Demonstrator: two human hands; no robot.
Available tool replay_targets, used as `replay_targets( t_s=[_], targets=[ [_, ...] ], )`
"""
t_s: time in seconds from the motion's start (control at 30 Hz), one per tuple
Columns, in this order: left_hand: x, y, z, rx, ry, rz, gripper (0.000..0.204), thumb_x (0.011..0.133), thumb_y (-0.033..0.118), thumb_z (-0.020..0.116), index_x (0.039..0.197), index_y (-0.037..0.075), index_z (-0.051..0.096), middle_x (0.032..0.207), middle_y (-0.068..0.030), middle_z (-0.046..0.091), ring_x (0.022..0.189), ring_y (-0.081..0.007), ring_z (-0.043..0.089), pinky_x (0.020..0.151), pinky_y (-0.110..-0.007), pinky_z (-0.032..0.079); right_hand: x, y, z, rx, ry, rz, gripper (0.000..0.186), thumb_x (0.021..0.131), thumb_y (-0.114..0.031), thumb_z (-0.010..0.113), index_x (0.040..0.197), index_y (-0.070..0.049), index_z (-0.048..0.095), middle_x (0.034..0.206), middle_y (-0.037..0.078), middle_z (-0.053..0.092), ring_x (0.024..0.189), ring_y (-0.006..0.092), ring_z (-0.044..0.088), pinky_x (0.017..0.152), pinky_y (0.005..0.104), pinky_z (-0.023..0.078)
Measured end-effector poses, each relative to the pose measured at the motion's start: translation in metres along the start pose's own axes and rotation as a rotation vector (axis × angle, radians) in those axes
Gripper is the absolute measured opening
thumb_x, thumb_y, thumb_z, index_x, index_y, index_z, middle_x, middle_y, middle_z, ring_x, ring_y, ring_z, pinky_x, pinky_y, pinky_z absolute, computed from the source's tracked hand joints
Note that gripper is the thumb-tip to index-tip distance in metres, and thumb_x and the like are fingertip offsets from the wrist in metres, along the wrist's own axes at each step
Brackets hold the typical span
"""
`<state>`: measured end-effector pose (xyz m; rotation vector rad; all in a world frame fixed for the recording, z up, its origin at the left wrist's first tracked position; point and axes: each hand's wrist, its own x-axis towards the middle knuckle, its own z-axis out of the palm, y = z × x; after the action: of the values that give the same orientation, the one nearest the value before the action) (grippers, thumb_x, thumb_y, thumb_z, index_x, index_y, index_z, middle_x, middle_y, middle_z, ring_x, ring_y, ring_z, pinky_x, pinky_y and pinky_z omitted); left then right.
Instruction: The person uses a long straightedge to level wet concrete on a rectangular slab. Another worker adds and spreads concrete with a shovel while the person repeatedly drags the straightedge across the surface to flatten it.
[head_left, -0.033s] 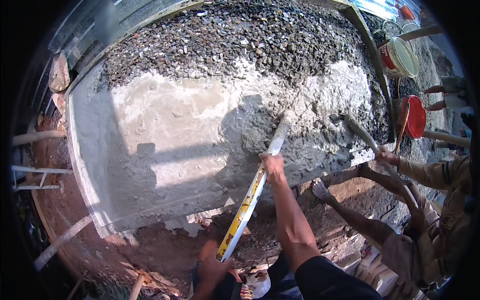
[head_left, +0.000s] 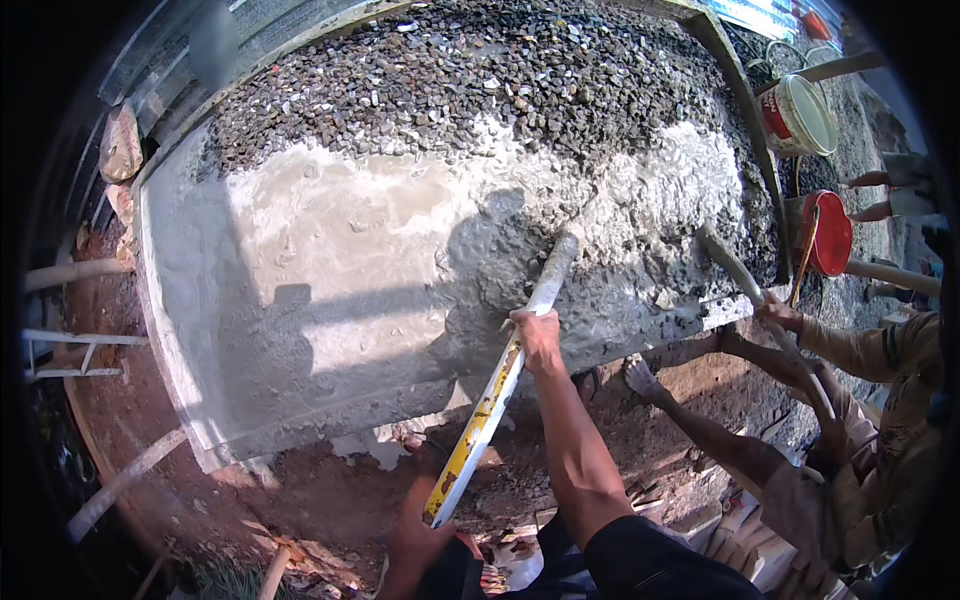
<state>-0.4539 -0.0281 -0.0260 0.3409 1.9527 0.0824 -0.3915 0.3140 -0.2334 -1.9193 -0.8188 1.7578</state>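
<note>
in the head view, your right hand is closed around a white pole partway along its length, fingers wrapped over the top. your left hand is closed around the same pole at its near end, low in the view. the pole bears a worn yellow band between your two hands and slants away from you, up and to the right. its far end is coated grey and lies over the wet grey mix; you cannot tell from this angle whether it presses in or sits just above the surface. the mix fills the near part of a long, shallow bed, and dark gravel covers the far part. shadows fall across the mix.

to your right, a co-worker grips a grey-coated handle, its far end at the mix, well apart from your pole. a bare foot shows by the bed's near edge. beyond the right side board are a white bucket with a red patch and a red bucket.
</note>
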Motion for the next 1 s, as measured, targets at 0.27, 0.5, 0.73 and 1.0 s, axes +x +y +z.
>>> replay_targets(
  t_s=[0.27,0.5,0.73,1.0],
  targets=[
    [-0.081,-0.141,-0.119,0.389,0.310,-0.057,0.048,0.069,0.039,0.089,0.101,0.009,0.070,0.086,-0.0144,0.074,0.078,-0.0305,0.075,0.068,-0.040,0.058,-0.173,0.056,0.079,0.430,-0.152,0.156,0.031,0.083,0.004,0.061,0.107,-0.001,0.043,0.081,0.013,0.057,0.061,0.0234,0.063,0.054,0.0392,0.058],
    [-0.163,-0.134,-0.171,0.351,0.454,-0.015,0.045,0.064,0.026,0.091,0.103,0.010,0.074,0.086,-0.0123,0.074,0.076,-0.0296,0.073,0.069,-0.040,0.059,-0.260,0.075,0.097,0.576,-0.275,0.450,0.034,0.090,0.000,0.065,0.114,-0.005,0.041,0.088,0.011,0.056,0.063,0.0234,0.063,0.056,0.0417,0.058],
    [-0.053,-0.017,-0.184,0.530,0.356,-0.158,0.050,0.068,0.035,0.087,0.110,0.012,0.073,0.089,-0.0130,0.075,0.078,-0.0313,0.074,0.073,-0.043,0.059,-0.076,0.091,0.140,0.435,-0.206,0.518,0.010,0.084,-0.005,0.070,0.088,-0.002,0.061,0.073,0.010,0.060,0.058,0.0243,0.061,0.052,0.0422,0.052],
    [0.058,0.008,-0.158,0.467,0.234,0.103,0.050,0.072,0.045,0.080,0.112,0.017,0.072,0.094,-0.0123,0.074,0.086,-0.0333,0.072,0.079,-0.046,0.056,-0.006,0.018,0.038,0.481,-0.098,0.225,0.031,0.087,0.006,0.063,0.114,0.000,0.049,0.088,0.009,0.062,0.069,0.0233,0.066,0.061,0.0398,0.058]
  ],
)
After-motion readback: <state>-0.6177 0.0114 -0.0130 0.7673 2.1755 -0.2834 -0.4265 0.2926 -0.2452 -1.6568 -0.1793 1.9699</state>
